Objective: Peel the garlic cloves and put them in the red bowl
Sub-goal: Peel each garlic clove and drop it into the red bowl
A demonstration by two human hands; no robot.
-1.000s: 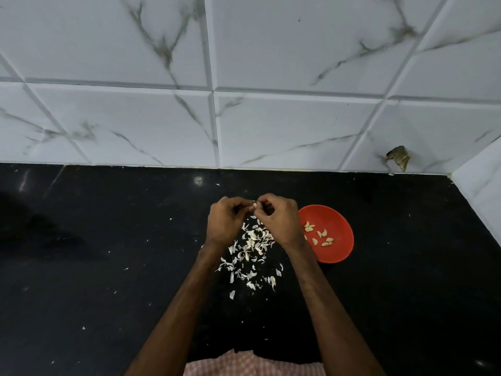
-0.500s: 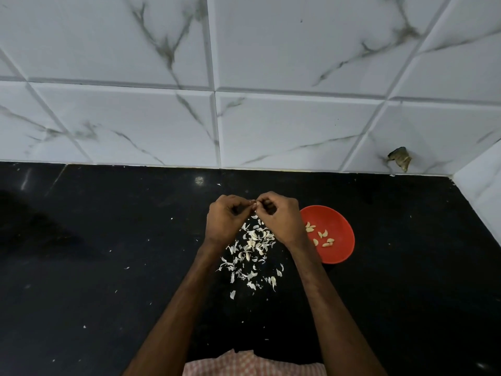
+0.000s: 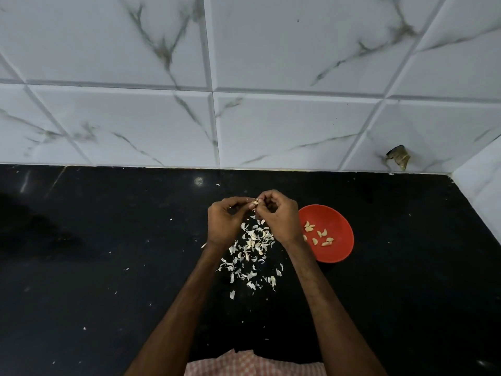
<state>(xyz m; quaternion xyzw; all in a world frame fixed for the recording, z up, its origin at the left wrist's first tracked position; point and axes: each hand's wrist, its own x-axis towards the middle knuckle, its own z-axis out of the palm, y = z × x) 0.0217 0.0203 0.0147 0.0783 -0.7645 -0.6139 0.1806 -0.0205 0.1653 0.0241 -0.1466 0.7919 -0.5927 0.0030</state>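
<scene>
Nearest to the person, at the lower edge of the view, there is a piece of checked cloth (image 3: 253,365). The two forearms go out from it over the black counter (image 3: 108,280).

Between the forearms and under the fingers lies a heap of white skins (image 3: 252,248). It is spread from just below the hands toward the person, with loose flakes around it.

Above the heap the left hand (image 3: 223,222) and the right hand (image 3: 279,218) meet. The fingers of both are curled, and their tips come together on one small clove (image 3: 254,204). The left thumb and forefinger pinch it from the left, and the right fingertips pinch it from the right. The clove is in the air, above the far end of the heap. Most of it is hidden by the fingers, so I cannot tell how much skin is on it.

The bowl (image 3: 339,251) stands on the counter just beside the right wrist, to the right of the fingers and a little nearer to the person. The wrist covers its left rim. In the bowl lie several peeled cloves (image 3: 321,234), apart from each other, in the left half.

Left of the fingers the counter is wide and dark, with only small flakes on it. Right of the bowl the counter runs to a side wall (image 3: 482,191). Beyond the fingers there is a band of counter, then the marble-tiled wall (image 3: 271,126). A small brown object (image 3: 398,160) is low on this wall, far to the right.
</scene>
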